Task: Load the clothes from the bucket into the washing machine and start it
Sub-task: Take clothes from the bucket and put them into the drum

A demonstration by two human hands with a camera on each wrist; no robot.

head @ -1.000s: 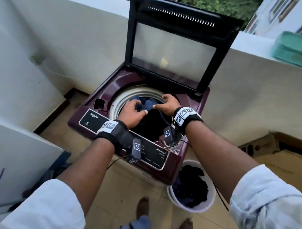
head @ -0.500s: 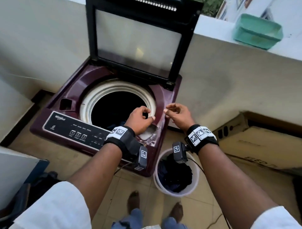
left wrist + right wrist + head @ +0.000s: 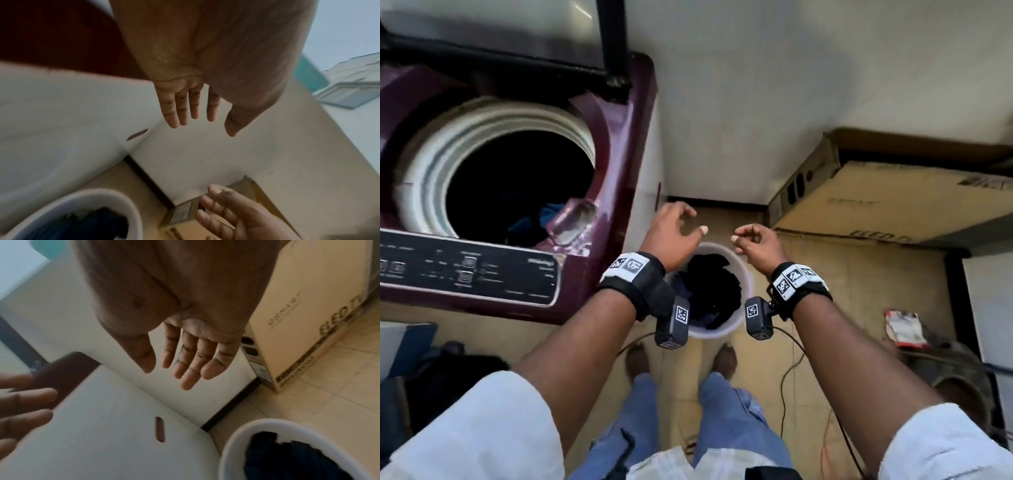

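A white bucket (image 3: 743, 270) with dark clothes (image 3: 710, 287) in it stands on the floor to the right of the maroon top-load washing machine (image 3: 613, 144). The lid is up and the drum (image 3: 517, 181) holds blue cloth (image 3: 548, 214) at its near side. My left hand (image 3: 674, 233) and right hand (image 3: 753, 241) hover side by side above the bucket, both empty with fingers loosely spread. The wrist views show the left hand (image 3: 197, 112) and the right hand (image 3: 180, 363) with straight fingers, the bucket (image 3: 115, 201) (image 3: 242, 433) below them.
A big cardboard box (image 3: 887, 202) lies against the wall at the right. Cables (image 3: 791, 370) run over the tiled floor by my bare feet (image 3: 726, 359). A red-and-white packet (image 3: 902, 329) lies further right. The control panel (image 3: 469, 267) faces me at the left.
Both hands have left the drum, where they put in blue cloth, and swung right and down over the bucket. My head has turned down towards the bucket.
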